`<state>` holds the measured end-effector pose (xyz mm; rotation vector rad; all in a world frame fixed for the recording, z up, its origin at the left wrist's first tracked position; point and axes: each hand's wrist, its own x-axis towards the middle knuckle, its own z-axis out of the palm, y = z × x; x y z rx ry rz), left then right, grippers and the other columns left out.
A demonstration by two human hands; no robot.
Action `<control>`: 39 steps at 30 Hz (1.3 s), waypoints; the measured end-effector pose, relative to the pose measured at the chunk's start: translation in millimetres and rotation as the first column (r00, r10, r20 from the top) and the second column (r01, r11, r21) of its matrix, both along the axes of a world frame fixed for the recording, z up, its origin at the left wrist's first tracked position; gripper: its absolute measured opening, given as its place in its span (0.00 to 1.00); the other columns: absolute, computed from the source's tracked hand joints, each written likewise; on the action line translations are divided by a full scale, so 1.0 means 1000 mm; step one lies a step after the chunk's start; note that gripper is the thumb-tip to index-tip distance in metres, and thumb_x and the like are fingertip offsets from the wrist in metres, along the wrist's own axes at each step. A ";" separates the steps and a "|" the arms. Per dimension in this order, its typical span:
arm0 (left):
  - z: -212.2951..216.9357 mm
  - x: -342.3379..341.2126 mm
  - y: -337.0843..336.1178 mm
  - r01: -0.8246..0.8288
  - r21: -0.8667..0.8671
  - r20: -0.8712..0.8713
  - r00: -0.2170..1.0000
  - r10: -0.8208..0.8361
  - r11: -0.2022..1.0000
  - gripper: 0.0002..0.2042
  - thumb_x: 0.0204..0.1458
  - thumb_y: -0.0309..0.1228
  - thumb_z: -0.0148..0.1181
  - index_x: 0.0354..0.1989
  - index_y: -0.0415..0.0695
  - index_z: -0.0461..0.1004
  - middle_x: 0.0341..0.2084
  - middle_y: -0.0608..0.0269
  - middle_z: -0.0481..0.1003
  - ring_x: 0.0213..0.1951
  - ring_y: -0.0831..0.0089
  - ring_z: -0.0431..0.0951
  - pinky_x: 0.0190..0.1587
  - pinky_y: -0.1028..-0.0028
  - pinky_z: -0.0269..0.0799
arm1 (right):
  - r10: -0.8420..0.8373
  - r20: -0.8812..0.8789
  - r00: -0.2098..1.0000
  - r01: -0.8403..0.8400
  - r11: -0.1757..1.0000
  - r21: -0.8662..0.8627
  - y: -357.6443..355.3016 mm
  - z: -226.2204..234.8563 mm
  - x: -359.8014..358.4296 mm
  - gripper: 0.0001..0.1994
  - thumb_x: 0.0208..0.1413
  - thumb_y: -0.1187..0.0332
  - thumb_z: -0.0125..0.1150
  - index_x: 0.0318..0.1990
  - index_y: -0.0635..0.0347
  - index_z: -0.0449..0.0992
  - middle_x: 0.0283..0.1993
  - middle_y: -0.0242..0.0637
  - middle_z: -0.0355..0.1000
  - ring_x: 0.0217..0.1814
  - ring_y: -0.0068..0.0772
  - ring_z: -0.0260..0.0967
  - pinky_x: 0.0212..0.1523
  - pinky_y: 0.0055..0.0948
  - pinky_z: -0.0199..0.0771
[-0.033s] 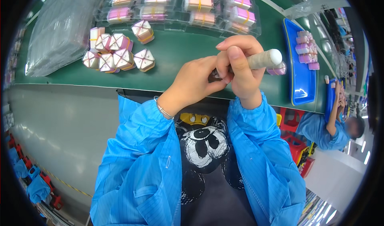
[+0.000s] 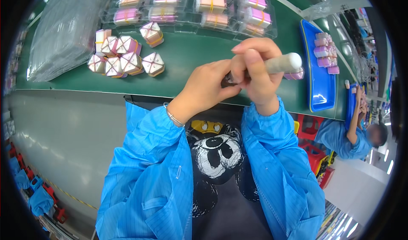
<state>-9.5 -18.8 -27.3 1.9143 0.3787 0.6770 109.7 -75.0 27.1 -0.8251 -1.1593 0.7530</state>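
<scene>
Tan-wrapped rod [image 2: 278,65], white-ended, is clamped in the grip of my right hand [image 2: 260,77], left of the blue tray [image 2: 321,100]. My left hand [image 2: 207,82], farther left, curls by a dark piece [image 2: 228,80]; whether its grip is closed, I cannot tell. Just left of the tray, a pink block [image 2: 296,74] could be knocked if the rod slips; far left, banded blocks [image 2: 114,65] might topple under a careless wrist.

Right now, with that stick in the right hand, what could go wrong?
The stick in the right hand points toward the left hand; a slip might jab it, though the other end isn't clear. A pink bundle appears close by the stick's white tip, so a swing might bump it. The loose bundles sit near the front edge of the table; a sleeve might knock one off.
</scene>
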 end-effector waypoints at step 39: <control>0.005 -0.013 -0.014 0.147 -0.133 0.064 0.988 -0.140 0.980 0.41 0.51 0.32 0.62 0.65 0.36 0.38 0.57 0.40 0.58 0.61 0.55 0.60 0.62 0.63 0.58 | -0.179 0.123 0.976 0.217 0.778 -0.590 -0.048 -0.006 0.007 0.18 0.52 0.67 0.68 0.49 0.64 0.75 0.28 0.25 0.68 0.22 0.08 0.57 0.21 0.14 0.55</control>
